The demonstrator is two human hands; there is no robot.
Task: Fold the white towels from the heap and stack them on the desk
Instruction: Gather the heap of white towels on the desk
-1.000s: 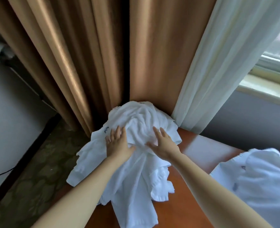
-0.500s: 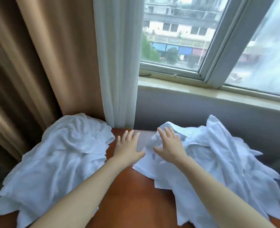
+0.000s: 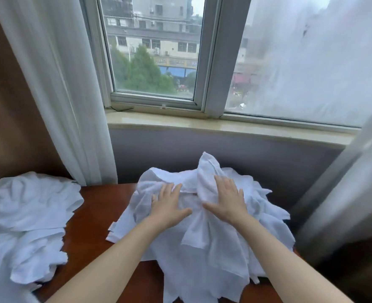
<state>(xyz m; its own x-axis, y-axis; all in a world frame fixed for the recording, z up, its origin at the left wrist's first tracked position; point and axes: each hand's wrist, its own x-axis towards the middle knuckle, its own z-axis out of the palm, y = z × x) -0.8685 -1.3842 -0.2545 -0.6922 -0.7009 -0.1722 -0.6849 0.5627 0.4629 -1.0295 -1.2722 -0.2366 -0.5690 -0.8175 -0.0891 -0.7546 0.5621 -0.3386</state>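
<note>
Both hands (image 3: 169, 208) (image 3: 226, 202) flat on heap (image 3: 213, 248); bare desk (image 3: 93, 215) alongside

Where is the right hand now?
In the head view, the right hand lies flat on the towel heap right of centre, beside the left hand.

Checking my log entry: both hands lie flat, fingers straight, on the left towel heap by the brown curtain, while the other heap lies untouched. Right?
Wrong heap. The head view shows the left hand and right hand flat on the right heap; the left heap by the brown curtain lies untouched.
</note>
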